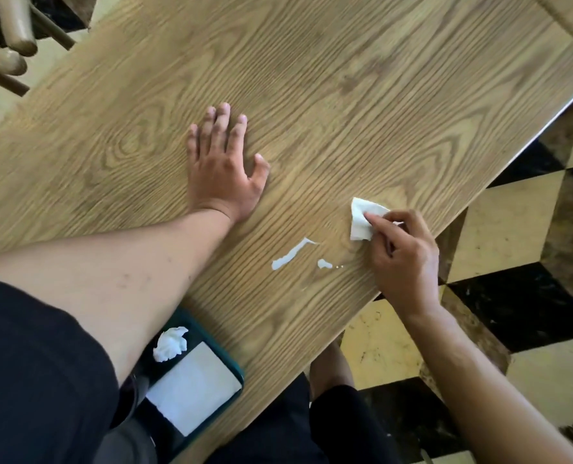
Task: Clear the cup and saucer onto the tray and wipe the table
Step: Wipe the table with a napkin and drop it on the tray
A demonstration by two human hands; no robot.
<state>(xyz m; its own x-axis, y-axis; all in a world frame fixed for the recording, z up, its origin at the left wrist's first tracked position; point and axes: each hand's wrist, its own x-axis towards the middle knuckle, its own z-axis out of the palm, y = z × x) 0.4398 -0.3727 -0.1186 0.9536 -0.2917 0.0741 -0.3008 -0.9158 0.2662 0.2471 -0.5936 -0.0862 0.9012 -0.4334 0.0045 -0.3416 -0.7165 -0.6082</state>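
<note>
The right hand (402,259) pinches a folded white napkin (363,220) against the wood-grain table (345,78), just beside two white streaks of spilled liquid (291,255). The left hand (223,165) lies spread flat, palm down. At the near edge a dark green tray (236,370) holds a crumpled tissue (170,343) and a flat white napkin sheet (194,386), partly hidden by the left forearm; cup and saucer are not visible.

Black-and-cream checkered floor (512,209), chair (10,45)
</note>
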